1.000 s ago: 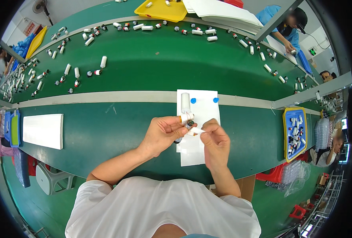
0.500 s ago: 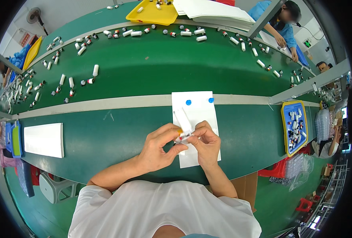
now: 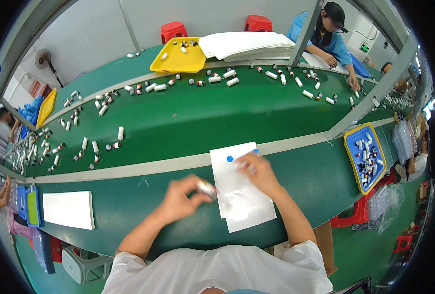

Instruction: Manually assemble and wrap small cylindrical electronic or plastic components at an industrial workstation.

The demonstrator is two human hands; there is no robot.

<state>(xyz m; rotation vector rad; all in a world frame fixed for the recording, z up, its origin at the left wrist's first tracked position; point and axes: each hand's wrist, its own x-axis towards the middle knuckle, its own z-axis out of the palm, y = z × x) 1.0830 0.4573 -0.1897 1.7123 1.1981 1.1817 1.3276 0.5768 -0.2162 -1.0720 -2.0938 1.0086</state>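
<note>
My left hand (image 3: 179, 198) is closed around a small white bottle-like piece (image 3: 206, 189) with a dark end. Motion blurs it, and the fingers cover part of it. My right hand (image 3: 261, 175) reaches over the upper part of the white sheets (image 3: 249, 210), with its fingers bent together. Something small and pale may be between them, but I cannot make it out. Just left of those fingertips a round blue cap (image 3: 229, 159) lies on the paper. Another blue cap (image 3: 255, 152) shows partly behind the right hand.
Many small white bottles lie scattered across the green bench beyond the pale strip. A yellow-rimmed blue tray (image 3: 347, 147) of bottles stands at right, a white stack (image 3: 68, 209) at left. A yellow tray (image 3: 158, 63) sits far back. Across, a co-worker's hand (image 3: 353, 83) touches bottles. A metal post (image 3: 345, 122) rises at right.
My hands, together before, have parted: the left went left with the bottle-like piece, the right moved up the paper beside the blue caps. The view has tilted upward.
</note>
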